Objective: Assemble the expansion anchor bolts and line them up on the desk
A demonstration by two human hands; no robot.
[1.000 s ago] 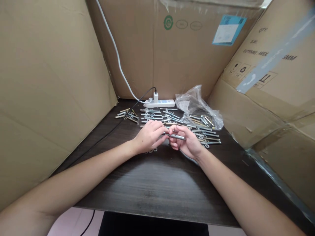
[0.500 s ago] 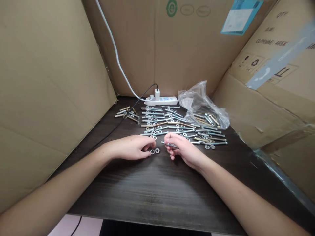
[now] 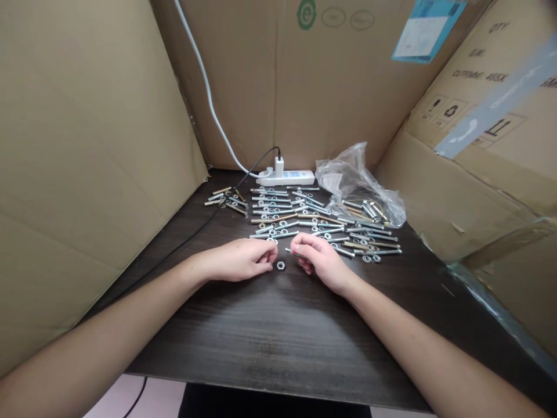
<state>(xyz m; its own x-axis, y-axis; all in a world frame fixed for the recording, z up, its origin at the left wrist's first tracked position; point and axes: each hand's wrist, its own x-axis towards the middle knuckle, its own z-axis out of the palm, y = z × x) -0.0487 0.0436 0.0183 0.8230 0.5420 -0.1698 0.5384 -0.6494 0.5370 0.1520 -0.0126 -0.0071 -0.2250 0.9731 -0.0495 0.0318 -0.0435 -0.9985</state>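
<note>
My right hand (image 3: 324,258) is closed on a thin metal bolt (image 3: 292,252), whose tip sticks out to the left past my fingers. My left hand (image 3: 246,259) rests low over the table with thumb and forefinger pinched together on a washer (image 3: 270,265), of which only a sliver shows. Between the two hands, close to my left fingertips, a hex nut (image 3: 281,266) lies flat on the dark wood. Just beyond my hands spread rows of bolts with nuts and washers (image 3: 274,217).
A small pile of bolts (image 3: 226,200) lies at the left under a black cable (image 3: 191,237). At the back stand a white power strip (image 3: 298,177) and a clear plastic bag (image 3: 348,174) with more bolts. Cardboard walls (image 3: 235,75) enclose the table on three sides.
My left thumb and forefinger have closed on the washer, which lay uncovered beside the nut before. My right hand still holds the bolt, in nearly the same spot.
</note>
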